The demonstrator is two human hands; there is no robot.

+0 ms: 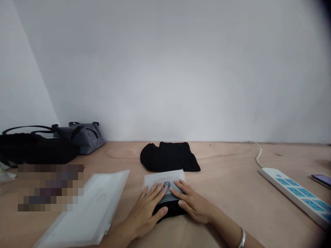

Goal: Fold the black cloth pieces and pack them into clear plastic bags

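While pressing, hands (pixel 147 212) cover plastic bag (pixel 165 178)

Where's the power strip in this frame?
In the head view, the white power strip lies at the lower right of the wooden table, to the right of the right hand, with a phone just beyond it.
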